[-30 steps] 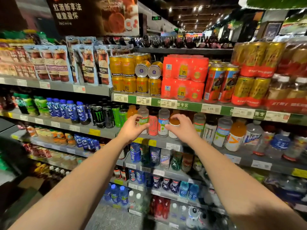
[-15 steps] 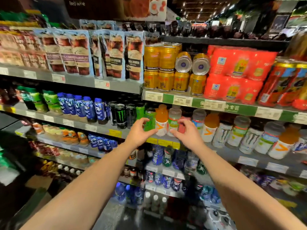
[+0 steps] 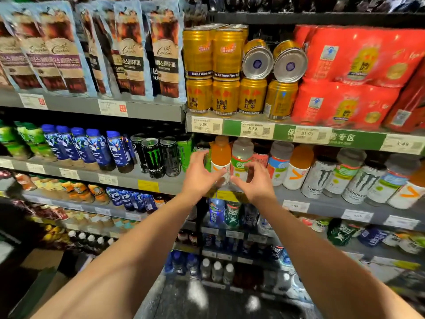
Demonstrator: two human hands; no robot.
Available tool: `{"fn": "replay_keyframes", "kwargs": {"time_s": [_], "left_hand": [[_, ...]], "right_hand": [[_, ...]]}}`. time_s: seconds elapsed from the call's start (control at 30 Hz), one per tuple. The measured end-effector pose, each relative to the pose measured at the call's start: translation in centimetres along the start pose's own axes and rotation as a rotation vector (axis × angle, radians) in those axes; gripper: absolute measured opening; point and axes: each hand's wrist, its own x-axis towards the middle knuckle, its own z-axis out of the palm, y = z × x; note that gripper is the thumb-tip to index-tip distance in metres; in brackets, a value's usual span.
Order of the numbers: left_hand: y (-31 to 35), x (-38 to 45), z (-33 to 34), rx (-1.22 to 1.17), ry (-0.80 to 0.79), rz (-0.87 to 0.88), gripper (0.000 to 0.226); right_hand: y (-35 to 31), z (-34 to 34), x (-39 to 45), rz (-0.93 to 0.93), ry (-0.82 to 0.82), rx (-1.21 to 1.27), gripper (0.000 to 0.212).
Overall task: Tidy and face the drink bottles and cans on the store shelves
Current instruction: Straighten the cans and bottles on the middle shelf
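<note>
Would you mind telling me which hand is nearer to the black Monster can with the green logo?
Left. The left hand grips the orange bottle just right of the black Monster can. The right hand sits farther right, at the clear green-labelled bottle.

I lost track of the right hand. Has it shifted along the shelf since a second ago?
Yes. The right hand moved left, from the orange-capped bottle to the clear bottle.

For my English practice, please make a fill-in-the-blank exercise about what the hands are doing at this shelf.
1. The left hand grips a bottle with an ____ cap.
2. The right hand is at the clear bottle with the ____ label.
3. Two gold cans above lie on their ____.

Missing words: orange; green; sides
</note>
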Motion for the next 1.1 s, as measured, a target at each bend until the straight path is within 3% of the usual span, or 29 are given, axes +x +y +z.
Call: {"fn": "replay_keyframes", "kwargs": {"time_s": [0.2,0.33,0.63,0.9,1.1], "left_hand": [[0.6,3.9,2.2,0.166,-0.037,-0.068,0.086],[1.1,5.2,3.1,0.198,-0.019,-0.082,0.056],[1.5,3.9,2.9,0.253,0.003,0.012,0.052],[0.3,1.4,3.1,0.18,0.027,0.103,0.056],[1.6,-0.7,3.0,0.021,0.174,0.107,0.057]], "right_hand": [[3.0,0.6,1.0,-0.135,0.17,-0.014,0.042],[4.1,0.4,1.5,-0.092,0.149,-0.062,0.043],[2.6,-0.9,1.5,0.105,0.044,0.023,0.033],[4.3,-5.7,0.0,0.182,0.301,-0.114,0.048],[6.4,-9.3,-0.9,0.267,0.413,-0.149,0.054]]}}
